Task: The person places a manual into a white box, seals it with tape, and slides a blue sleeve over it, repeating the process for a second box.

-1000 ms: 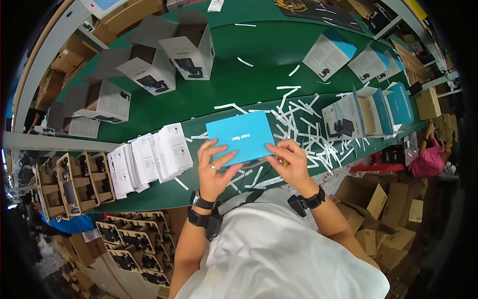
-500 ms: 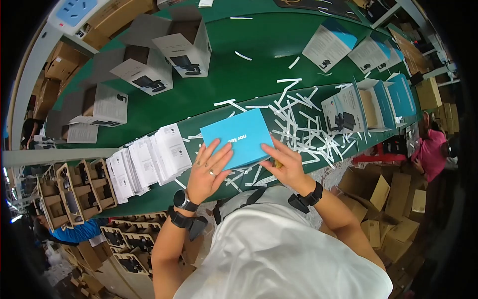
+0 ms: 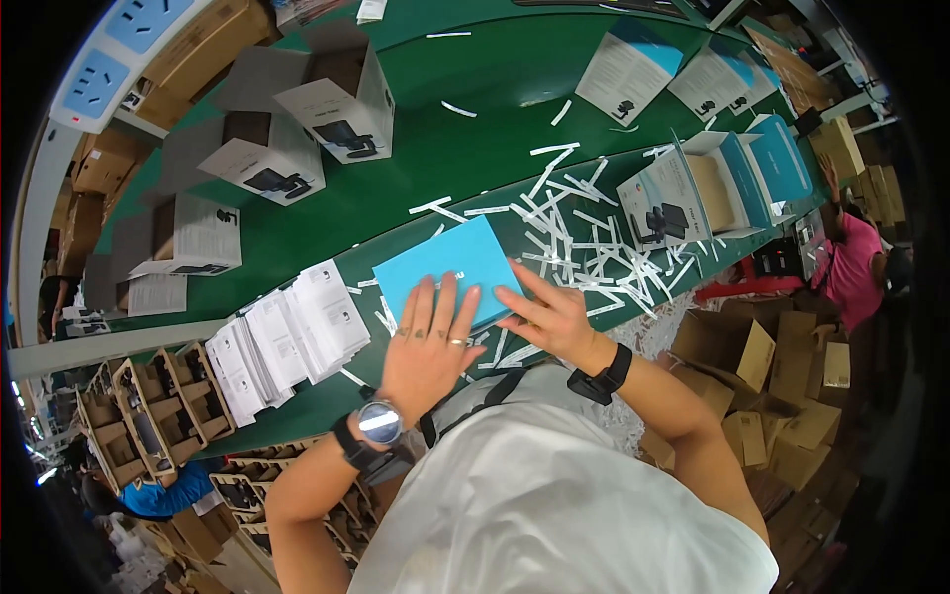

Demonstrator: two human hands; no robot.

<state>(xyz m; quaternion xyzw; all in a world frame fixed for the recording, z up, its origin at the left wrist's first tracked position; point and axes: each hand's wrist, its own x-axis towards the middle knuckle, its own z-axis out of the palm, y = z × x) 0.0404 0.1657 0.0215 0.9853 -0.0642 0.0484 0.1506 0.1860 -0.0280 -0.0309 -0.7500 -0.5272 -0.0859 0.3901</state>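
Head view: one blue rectangular box (image 3: 435,262), smooth and matte, crisp-edged, with white lettering partly covered by fingers, placed at the near side of the green table (image 3: 465,173), set askew; whether its underside is touching the tabletop cannot be told. Left hand (image 3: 426,366), ringed: laid palm-down, fingers extended and slightly parted, rested across the near part of the upper face, nothing being gripped. Right hand (image 3: 554,322): partly closed at the right edge, which appears to be pinched, thumb on top; the fingers beneath are hidden. For the step in hand, apparently a flattening or steadying of the face, light, even pressure through flat fingers is judged best, the right edge being held firm so that corners are not crushed. To the right, thin white paper strips (image 3: 599,246), flat and loosely tangled; these are best excluded from under the box. Beyond them, one open teal-and-white carton (image 3: 658,203), stiff printed board, flaps raised. To the left, one fanned row of white printed leaflets (image 3: 282,342), thin-edged; farther off, open grey-lined cartons (image 3: 341,124); nearer, brown compartmented trays (image 3: 213,426), rough-looking and deep-celled.
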